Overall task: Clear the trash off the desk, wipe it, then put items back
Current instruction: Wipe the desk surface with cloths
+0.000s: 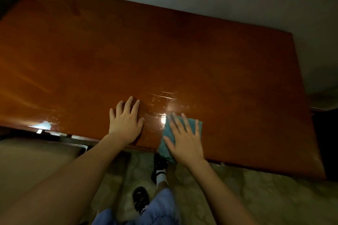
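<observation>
The wiping step is being carried out, judging by the scene: the desk (164,51) is being shown bare of trash and of any other items across its whole visible top, so the clearing looks done, while the putting back is still left, with none of the items in view. A cloth (193,126) is being pressed flat against the desk's near edge, lower centre-right of the frame, under the right hand (184,140), whose fingers are being held straight and spread on it, not clenched. The left hand (126,124) is being rested just to the left, released and flat on the bare wood, holding nothing. Smears and pale spots are being lit up between and above the hands. The cloth's long axis is being run from lower left to upper right, its lower end being hung over the edge.
</observation>
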A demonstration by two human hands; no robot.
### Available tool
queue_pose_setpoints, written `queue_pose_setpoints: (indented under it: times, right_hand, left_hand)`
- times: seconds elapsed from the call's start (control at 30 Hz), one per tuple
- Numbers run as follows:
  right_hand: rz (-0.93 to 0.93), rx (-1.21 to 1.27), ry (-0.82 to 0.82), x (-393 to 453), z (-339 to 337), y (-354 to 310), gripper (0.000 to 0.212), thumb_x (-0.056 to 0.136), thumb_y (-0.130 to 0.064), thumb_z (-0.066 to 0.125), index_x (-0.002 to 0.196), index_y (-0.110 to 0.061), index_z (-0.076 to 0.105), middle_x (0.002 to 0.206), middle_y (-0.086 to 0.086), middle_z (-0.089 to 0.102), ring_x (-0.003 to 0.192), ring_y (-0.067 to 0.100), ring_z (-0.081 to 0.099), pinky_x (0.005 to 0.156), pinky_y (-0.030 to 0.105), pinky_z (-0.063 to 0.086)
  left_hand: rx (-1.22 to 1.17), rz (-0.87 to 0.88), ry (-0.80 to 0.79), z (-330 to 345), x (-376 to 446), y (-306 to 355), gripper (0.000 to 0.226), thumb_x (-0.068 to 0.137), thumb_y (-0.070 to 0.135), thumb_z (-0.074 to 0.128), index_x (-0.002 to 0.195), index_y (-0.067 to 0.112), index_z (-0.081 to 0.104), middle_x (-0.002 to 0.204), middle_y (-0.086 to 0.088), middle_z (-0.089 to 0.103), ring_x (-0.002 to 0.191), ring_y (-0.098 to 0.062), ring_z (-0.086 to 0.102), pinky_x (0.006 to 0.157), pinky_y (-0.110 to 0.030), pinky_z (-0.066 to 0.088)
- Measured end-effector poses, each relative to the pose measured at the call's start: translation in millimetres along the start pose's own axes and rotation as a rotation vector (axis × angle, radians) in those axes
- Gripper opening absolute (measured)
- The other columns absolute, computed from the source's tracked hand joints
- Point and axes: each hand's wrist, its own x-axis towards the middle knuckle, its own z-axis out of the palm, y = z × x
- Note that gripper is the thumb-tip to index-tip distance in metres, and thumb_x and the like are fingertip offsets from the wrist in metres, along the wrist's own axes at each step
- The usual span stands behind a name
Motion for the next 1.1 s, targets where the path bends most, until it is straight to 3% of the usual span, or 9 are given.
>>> queue_pose_setpoints:
  times: [0.1, 0.23, 0.43, 0.57, 0.63, 0.73, 0.9, 1.0, 1.1]
  right_hand:
    - [0.240, -0.013, 0.045, 0, -10, 47, 0.071, 0.083, -0.067, -0.009, 0.143, -0.032, -0.023, 0.152, -0.011, -0.023, 0.142, 0.015, -0.021, 0.110, 0.049, -0.019]
    - [0.489, 0.108, 0.130, 48, -24, 54, 0.065, 0.097, -0.056, 0.008, 0.150, -0.024, -0.012, 0.159, -0.003, -0.012, 0.146, 0.021, -0.013, 0.114, 0.057, -0.010]
    - [0.071, 0.044, 0.083, 29, -9, 5, 0.065, 0.095, -0.059, 0.009, 0.146, -0.027, -0.016, 0.150, -0.009, -0.020, 0.140, 0.017, -0.021, 0.109, 0.054, -0.018]
    - [0.029, -0.003, 0.060, -9, -4, 53, 0.064, 0.097, -0.060, 0.010, 0.149, -0.024, 0.018, 0.151, -0.010, 0.022, 0.142, 0.019, 0.018, 0.107, 0.059, 0.024]
    - [0.114, -0.004, 0.023, -17, -10, 84, 0.068, 0.095, -0.062, 0.005, 0.150, -0.024, 0.017, 0.153, -0.007, 0.024, 0.142, 0.019, 0.019, 0.109, 0.057, 0.018]
    - [0.257, 0.009, 0.079, -4, -22, 125, 0.078, 0.083, -0.070, -0.011, 0.149, -0.029, -0.010, 0.155, -0.012, -0.009, 0.143, 0.011, -0.012, 0.112, 0.049, -0.012]
    - [0.591, 0.119, 0.192, 80, -52, 140, 0.065, 0.098, -0.054, 0.013, 0.151, -0.023, -0.007, 0.160, -0.004, -0.005, 0.147, 0.020, -0.009, 0.113, 0.056, -0.009]
    - [0.486, 0.116, 0.172, 121, -59, 113, 0.065, 0.098, -0.055, 0.011, 0.150, -0.022, -0.011, 0.158, -0.004, -0.013, 0.146, 0.021, -0.013, 0.111, 0.056, -0.014]
    - [0.144, 0.025, 0.154, 112, -52, 96, 0.064, 0.096, -0.057, 0.010, 0.149, -0.025, -0.006, 0.154, -0.006, -0.011, 0.143, 0.019, -0.011, 0.109, 0.055, -0.012]
  left_hand:
    - [0.043, 0.040, -0.001, 4, -2, 13, 0.064, 0.098, 0.048, 0.028, 0.152, 0.025, 0.001, 0.159, 0.000, -0.004, 0.145, -0.028, -0.003, 0.116, -0.053, 0.006]
    - [0.063, 0.069, -0.016, 7, -4, 13, 0.064, 0.098, 0.050, 0.028, 0.151, 0.028, 0.000, 0.159, 0.002, -0.004, 0.145, -0.027, -0.003, 0.116, -0.053, 0.005]
    - [0.069, 0.099, -0.031, -6, 15, 23, 0.061, 0.098, 0.049, 0.030, 0.150, 0.030, 0.005, 0.158, 0.002, 0.001, 0.144, -0.027, 0.002, 0.114, -0.055, 0.011]
    - [0.075, 0.140, -0.043, -15, 34, 50, 0.059, 0.098, 0.048, 0.030, 0.150, 0.029, 0.009, 0.158, 0.001, 0.003, 0.144, -0.027, 0.004, 0.114, -0.054, 0.013]
    - [0.087, 0.158, -0.040, -14, 41, 65, 0.058, 0.098, 0.048, 0.028, 0.150, 0.030, 0.009, 0.158, 0.000, 0.002, 0.144, -0.028, 0.003, 0.113, -0.056, 0.012]
    - [0.092, 0.154, -0.040, -12, 52, 82, 0.060, 0.098, 0.049, 0.029, 0.150, 0.031, 0.006, 0.158, -0.002, 0.000, 0.144, -0.029, 0.001, 0.112, -0.059, 0.011]
    - [0.104, 0.174, -0.027, -16, 72, 93, 0.060, 0.097, 0.049, 0.030, 0.150, 0.031, 0.008, 0.158, -0.003, 0.002, 0.144, -0.029, 0.002, 0.116, -0.053, 0.009]
    - [0.095, 0.194, -0.021, -23, 91, 94, 0.057, 0.098, 0.047, 0.030, 0.150, 0.033, 0.010, 0.158, -0.001, 0.004, 0.144, -0.028, 0.003, 0.116, -0.051, 0.010]
    - [0.091, 0.167, -0.020, -30, 109, 107, 0.056, 0.098, 0.046, 0.026, 0.150, 0.034, 0.007, 0.158, 0.001, 0.003, 0.144, -0.027, 0.003, 0.113, -0.054, 0.010]
